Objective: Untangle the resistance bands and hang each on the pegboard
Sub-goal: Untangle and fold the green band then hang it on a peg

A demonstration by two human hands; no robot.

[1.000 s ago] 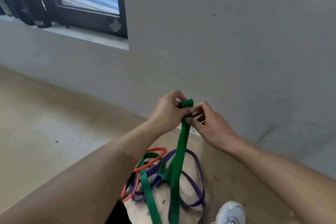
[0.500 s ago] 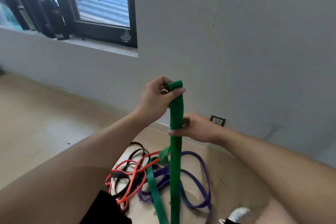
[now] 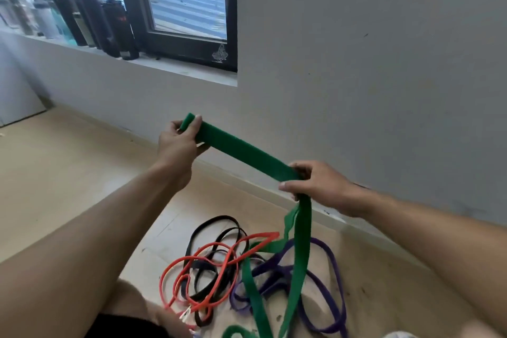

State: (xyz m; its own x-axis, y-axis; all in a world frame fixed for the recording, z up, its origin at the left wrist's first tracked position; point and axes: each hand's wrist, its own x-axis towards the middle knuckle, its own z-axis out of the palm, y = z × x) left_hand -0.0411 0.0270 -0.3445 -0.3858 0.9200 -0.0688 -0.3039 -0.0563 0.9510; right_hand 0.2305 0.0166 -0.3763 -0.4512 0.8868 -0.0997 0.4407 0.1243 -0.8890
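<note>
A wide green resistance band (image 3: 244, 155) stretches flat between my two hands at chest height. My left hand (image 3: 178, 143) grips its folded end at the upper left. My right hand (image 3: 312, 186) grips it lower right, and from there the band hangs down to the floor. On the floor below lie a red band (image 3: 219, 258), a black band (image 3: 208, 230) and a purple band (image 3: 329, 277), looped over one another with the green band's lower part. No pegboard is in view.
A grey wall (image 3: 370, 63) rises straight ahead, with a skirting board along the wooden floor (image 3: 68, 167). A dark-framed window (image 3: 189, 8) sits at the upper left, with several bottles (image 3: 104, 25) on its sill. My knee shows at the bottom edge.
My hands have moved apart: the left went up and left with the band's end, the right slid right. The green band's upper part now lies slanted between them instead of hanging vertically.
</note>
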